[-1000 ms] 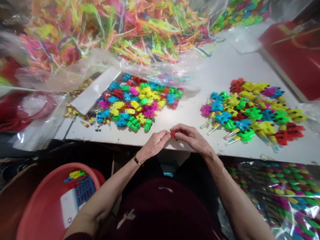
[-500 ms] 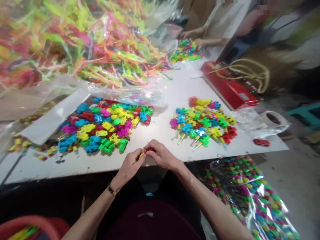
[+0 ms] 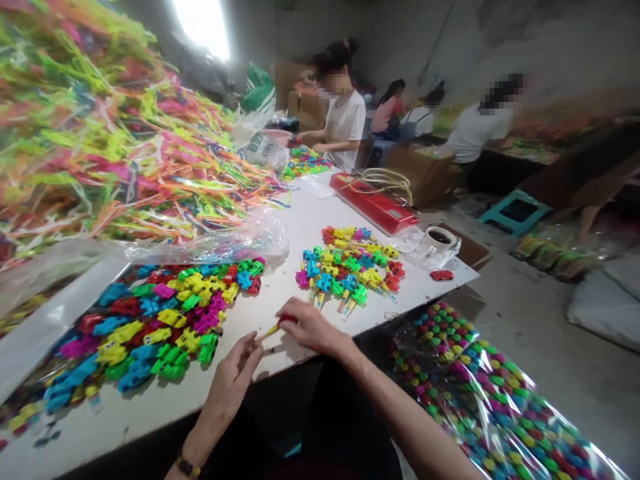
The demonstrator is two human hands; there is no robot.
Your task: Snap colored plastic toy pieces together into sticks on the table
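Four people sit at work across the room, the nearest a co-worker [image 3: 345, 123] at the far end of your long white table [image 3: 300, 213], with a small heap of colored pieces at their hands. A huge mound of colored plastic strips [image 3: 100, 147] fills the table's left side, and a clear bag of round colored pieces [image 3: 480, 400] lies low beside the table on your right. Two heaps of colored toy pieces sit in front of you: the bigger heap [image 3: 150, 333] to the left of your hands, the smaller heap [image 3: 350, 270] ahead and to the right. Past that are a red box [image 3: 374, 202] and a cup of dark drink [image 3: 439, 237]. Your right hand [image 3: 310, 327] is above the table's near edge, its fingers curled shut on a small red piece [image 3: 286, 321], with a thin yellow stick [image 3: 270, 329] poking out toward your left hand [image 3: 230, 383]. Your left fingers [image 3: 245, 353] stand loosely apart, holding nothing you can clearly see. Keep that pinch firm, and stay over the bare table, clear of both heaps.
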